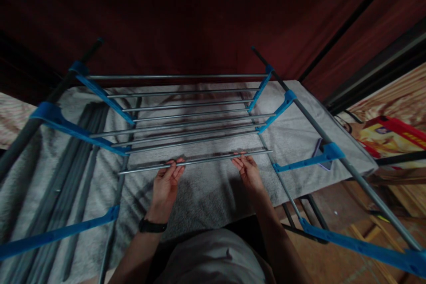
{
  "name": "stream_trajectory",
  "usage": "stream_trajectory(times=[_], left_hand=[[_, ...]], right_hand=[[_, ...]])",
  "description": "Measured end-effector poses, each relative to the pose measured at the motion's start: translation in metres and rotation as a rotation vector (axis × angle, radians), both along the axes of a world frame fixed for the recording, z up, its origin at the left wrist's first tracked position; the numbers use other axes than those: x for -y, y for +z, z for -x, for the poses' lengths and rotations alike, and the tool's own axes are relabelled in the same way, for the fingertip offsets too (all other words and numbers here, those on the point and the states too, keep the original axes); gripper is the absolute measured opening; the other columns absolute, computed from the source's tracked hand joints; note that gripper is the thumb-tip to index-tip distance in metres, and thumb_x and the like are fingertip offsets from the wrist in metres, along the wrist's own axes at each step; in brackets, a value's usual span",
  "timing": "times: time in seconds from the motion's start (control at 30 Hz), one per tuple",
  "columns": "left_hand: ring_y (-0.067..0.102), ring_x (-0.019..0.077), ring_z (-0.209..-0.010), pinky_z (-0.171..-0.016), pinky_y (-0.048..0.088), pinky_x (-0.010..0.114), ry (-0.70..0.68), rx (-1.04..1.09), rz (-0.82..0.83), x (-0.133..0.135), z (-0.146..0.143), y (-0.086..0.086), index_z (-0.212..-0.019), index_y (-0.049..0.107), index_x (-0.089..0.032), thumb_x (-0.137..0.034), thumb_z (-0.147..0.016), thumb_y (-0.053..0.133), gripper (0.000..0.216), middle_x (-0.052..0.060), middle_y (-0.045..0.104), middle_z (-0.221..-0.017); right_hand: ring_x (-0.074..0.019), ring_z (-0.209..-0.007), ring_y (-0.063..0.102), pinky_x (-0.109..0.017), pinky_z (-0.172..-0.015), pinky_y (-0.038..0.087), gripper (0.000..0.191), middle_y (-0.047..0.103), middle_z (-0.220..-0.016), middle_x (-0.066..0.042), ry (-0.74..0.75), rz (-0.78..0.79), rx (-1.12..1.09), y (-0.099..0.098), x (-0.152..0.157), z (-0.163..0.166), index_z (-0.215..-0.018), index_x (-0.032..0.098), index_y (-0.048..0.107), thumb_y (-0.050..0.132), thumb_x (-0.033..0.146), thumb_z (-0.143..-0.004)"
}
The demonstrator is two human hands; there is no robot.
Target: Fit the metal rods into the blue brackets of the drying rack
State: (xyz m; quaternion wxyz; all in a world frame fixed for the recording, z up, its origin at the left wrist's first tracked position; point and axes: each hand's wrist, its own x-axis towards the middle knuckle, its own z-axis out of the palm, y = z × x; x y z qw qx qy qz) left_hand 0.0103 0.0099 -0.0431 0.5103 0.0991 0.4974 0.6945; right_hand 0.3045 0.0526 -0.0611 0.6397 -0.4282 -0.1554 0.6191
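Observation:
A thin metal rod [206, 160] lies level across both my hands, one near each end. My left hand [167, 179], with a black band on its wrist, pinches it toward the left end. Nearer the right end, my right hand [248, 171] has its thumb and fingers closed on the same rod. Around and beyond them stands a rack frame of grey tubes [308, 120] with blue plastic brackets [109, 142]. Several thin rods [186, 122] span between the far brackets. The nearer blue brackets [302, 162] have no rods in them.
Several grey tubes [63, 177] lie on the grey cloth [203, 199] at the left. A small dark flat object [321, 153] rests behind a right bracket. A red and yellow box [389, 135] is at the right. A dark red curtain [179, 17] hangs behind.

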Motion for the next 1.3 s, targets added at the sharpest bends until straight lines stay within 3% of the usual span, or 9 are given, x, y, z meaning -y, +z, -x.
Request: stream_trajectory(times=[0.33,0.5,0.7,0.87,1.3], left_hand=[[0.084,0.0183,-0.085,-0.082,0.065,0.028,-0.092,0.123,0.048,0.004,-0.046,0.013,-0.082,0.081,-0.021,-0.022,-0.067,0.107,0.03,0.002,0.087,-0.09],[0.083,0.0156,-0.08,-0.078,0.064,0.024,-0.047,0.162,0.085,0.002,-0.042,0.021,-0.073,0.077,-0.02,-0.017,-0.069,0.106,0.029,0.001,0.086,-0.086],[0.083,0.0151,-0.077,-0.076,0.066,0.023,0.028,0.162,0.079,0.001,-0.033,0.023,-0.072,0.076,-0.021,-0.011,-0.076,0.1,0.026,0.0,0.087,-0.086],[0.083,0.0165,-0.079,-0.078,0.066,0.026,0.013,0.166,0.073,0.002,-0.036,0.021,-0.071,0.077,-0.021,-0.01,-0.073,0.1,0.026,0.001,0.087,-0.087],[0.084,0.0178,-0.081,-0.079,0.066,0.027,-0.092,0.155,0.114,0.005,-0.048,0.02,-0.08,0.084,-0.02,-0.014,-0.064,0.106,0.028,0.002,0.087,-0.087]], right_hand=[[-0.018,-0.086,0.084,-0.033,-0.088,0.073,0.033,0.086,-0.099,0.0,0.053,0.028,-0.008,-0.003,0.002,0.018,-0.099,0.027,0.073,0.099,0.036,-0.081],[-0.0199,-0.088,0.084,-0.034,-0.088,0.073,0.036,0.085,-0.095,0.001,0.03,0.026,0.018,-0.005,0.001,0.009,-0.094,0.029,0.073,0.101,0.041,-0.077],[-0.0216,-0.099,0.084,-0.038,-0.096,0.071,0.022,0.086,-0.103,0.0,-0.063,0.003,0.15,-0.005,-0.004,-0.013,-0.096,0.034,0.076,0.09,0.049,-0.087],[-0.0245,-0.107,0.084,-0.045,-0.102,0.069,0.016,0.086,-0.107,-0.001,-0.06,-0.013,0.233,-0.01,-0.003,-0.017,-0.099,0.037,0.077,0.082,0.051,-0.092],[-0.0222,-0.096,0.083,-0.04,-0.092,0.071,0.026,0.086,-0.1,-0.002,-0.048,0.015,0.171,-0.006,-0.002,-0.012,-0.095,0.03,0.078,0.091,0.045,-0.079]])
